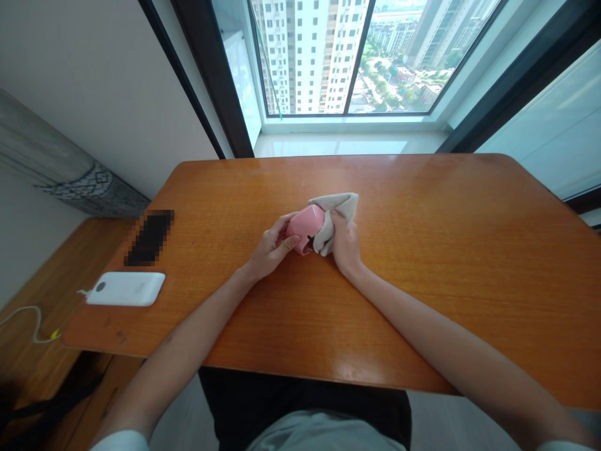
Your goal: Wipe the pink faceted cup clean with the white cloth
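Note:
A small pink object (306, 224), rounded like a cup or case, is held above the middle of the orange wooden table (422, 263). My left hand (270, 249) grips it from the left with curled fingers. My right hand (345, 241) presses a beige cloth (335, 210) against the pink object's right side, fingers closed round the cloth. Part of the cloth sticks up and back above the hands.
A white power bank (126, 289) with a cable lies near the table's left front corner. A dark, blurred-out phone (149, 237) lies behind it. A lower wooden surface (42, 338) adjoins on the left. Behind the table is a large window (347, 56).

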Tool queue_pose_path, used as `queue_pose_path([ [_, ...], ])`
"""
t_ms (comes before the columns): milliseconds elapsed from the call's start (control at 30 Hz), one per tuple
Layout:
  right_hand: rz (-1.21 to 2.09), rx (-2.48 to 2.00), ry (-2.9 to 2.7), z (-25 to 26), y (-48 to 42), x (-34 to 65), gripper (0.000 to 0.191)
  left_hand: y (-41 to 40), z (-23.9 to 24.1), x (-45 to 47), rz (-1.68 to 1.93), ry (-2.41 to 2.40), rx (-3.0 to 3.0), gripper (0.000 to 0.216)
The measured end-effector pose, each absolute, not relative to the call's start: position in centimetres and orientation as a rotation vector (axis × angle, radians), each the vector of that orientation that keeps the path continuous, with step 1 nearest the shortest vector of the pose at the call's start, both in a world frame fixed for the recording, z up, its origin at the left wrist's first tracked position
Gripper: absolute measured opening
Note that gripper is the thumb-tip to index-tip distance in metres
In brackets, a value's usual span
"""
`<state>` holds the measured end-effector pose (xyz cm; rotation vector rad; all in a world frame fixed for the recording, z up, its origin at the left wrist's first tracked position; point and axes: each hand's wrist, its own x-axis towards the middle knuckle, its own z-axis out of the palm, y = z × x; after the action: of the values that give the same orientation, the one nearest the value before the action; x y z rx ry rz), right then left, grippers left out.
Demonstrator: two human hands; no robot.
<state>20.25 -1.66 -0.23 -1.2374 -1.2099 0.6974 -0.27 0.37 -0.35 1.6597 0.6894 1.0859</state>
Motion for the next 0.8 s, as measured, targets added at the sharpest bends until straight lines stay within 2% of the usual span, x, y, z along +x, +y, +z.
queue_pose_path([
  [67,0.625,-1.188,-1.296,-0.1,-1.9,20.4,0.056,0.4,-0.5,-0.3,1.085,0.7,1.668,0.063],
  [233,0.198,-0.831,-1.854,1.2,-3.1,20.7,0.047,0.4,-1.0,-0.5,1.095,0.69,1.649,0.061],
  [300,0.238,-0.867,-1.795,1.0,-2.9,20.6,0.046,0.4,-0.9,-0.4,1.094,0.688,1.647,0.061],
  [433,0.545,-1.116,-1.394,0.2,-2.0,20.3,0.051,0.4,-0.5,-0.3,1.081,0.685,1.648,0.061],
  [500,0.524,-1.106,-1.423,0.2,-2.2,20.4,0.052,0.3,-0.5,-0.3,1.081,0.681,1.653,0.06],
  [667,0.182,-0.833,-1.853,1.0,-3.0,20.8,0.047,0.3,-0.8,-0.5,1.101,0.689,1.667,0.06],
  [800,0.446,-1.062,-1.512,0.3,-2.0,20.5,0.05,0.3,-0.5,-0.4,1.081,0.709,1.695,0.063],
])
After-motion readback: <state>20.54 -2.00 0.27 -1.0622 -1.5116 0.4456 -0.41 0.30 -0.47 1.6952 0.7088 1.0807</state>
